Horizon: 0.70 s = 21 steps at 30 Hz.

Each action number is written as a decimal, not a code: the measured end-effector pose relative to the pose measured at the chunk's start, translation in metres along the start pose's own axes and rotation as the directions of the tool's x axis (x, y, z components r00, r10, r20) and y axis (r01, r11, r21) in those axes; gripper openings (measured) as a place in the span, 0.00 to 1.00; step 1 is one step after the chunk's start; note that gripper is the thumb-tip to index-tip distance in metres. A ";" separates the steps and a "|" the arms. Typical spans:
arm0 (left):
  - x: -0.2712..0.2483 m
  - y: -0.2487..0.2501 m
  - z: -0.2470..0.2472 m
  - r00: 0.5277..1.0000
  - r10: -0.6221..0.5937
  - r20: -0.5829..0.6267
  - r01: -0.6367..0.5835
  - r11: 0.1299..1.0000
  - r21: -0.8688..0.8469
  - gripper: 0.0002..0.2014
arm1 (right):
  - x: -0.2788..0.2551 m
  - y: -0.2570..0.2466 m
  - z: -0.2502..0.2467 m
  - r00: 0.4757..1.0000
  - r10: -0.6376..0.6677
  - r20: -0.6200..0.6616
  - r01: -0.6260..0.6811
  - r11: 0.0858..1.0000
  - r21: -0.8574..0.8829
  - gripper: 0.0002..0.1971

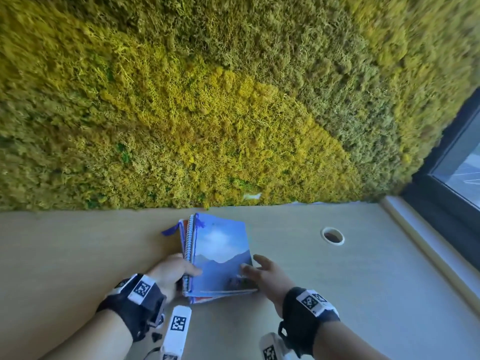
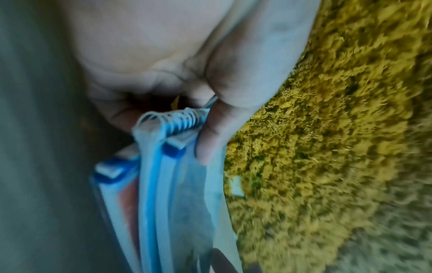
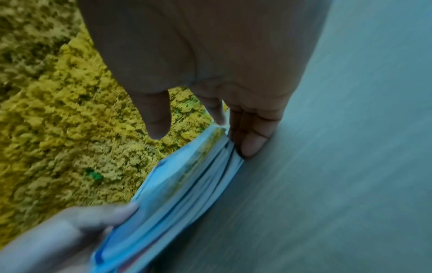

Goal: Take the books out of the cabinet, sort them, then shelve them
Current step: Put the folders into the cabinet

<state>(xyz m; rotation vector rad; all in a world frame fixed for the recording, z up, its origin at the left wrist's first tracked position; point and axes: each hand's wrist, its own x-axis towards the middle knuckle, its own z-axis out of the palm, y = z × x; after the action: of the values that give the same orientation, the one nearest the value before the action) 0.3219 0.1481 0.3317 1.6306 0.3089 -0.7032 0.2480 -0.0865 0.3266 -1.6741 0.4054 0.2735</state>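
Observation:
A stack of books [image 1: 220,253] lies on the beige tabletop [image 1: 350,281], close to the wall. The top book has a blue cover with a mountain picture; under it are a spiral-bound notebook and books with red and blue covers. My left hand [image 1: 172,272] grips the stack at its spine side, thumb on the top cover and fingers curled under. The left wrist view shows that thumb [image 2: 210,129] pressed beside the spiral binding [image 2: 184,120]. My right hand [image 1: 262,271] touches the stack's near right corner with straight fingers [image 3: 252,140] against the page edges [image 3: 198,175].
A yellow-green moss wall [image 1: 207,100] rises straight behind the table. A round cable hole [image 1: 333,236] sits in the tabletop to the right of the books. A dark-framed window [image 1: 459,165] and its sill run along the right side. Blue ribbon bookmarks [image 1: 170,229] hang from the stack's far end.

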 end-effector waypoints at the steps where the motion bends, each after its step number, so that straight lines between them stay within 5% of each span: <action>1: -0.012 -0.010 0.006 1.000 0.015 0.023 -0.015 1.000 -0.014 0.16 | -0.009 0.007 -0.005 1.000 0.018 0.003 -0.018 0.998 0.052 0.42; 2: -0.024 -0.022 0.011 0.998 0.036 0.054 -0.034 0.999 -0.038 0.19 | -0.018 0.015 -0.011 0.999 0.041 0.022 -0.043 0.995 0.093 0.41; 6: -0.085 -0.062 0.043 0.966 0.177 0.186 -0.146 0.975 -0.167 0.33 | -0.080 0.029 -0.038 0.992 -0.031 0.120 0.019 0.994 0.104 0.09; 14: -0.206 -0.124 0.122 0.846 0.531 -0.050 -0.533 0.843 -0.070 0.40 | -0.212 0.080 -0.054 0.919 -0.393 -0.026 0.387 0.913 -0.126 0.18; 17: -0.240 -0.152 0.143 0.800 0.586 -0.129 -0.593 0.805 -0.026 0.39 | -0.254 0.103 -0.060 0.890 -0.454 -0.049 0.442 0.883 -0.160 0.21; 21: -0.270 -0.175 0.164 0.812 0.563 -0.157 -0.571 0.821 -0.008 0.39 | -0.294 0.123 -0.064 0.905 -0.421 -0.057 0.399 0.888 -0.229 0.20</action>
<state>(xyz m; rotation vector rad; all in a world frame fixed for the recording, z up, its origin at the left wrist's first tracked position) -0.0314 0.0753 0.3471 1.6101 -0.0650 -0.1117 -0.0735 -0.1313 0.3443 -1.9441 0.0905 -0.0919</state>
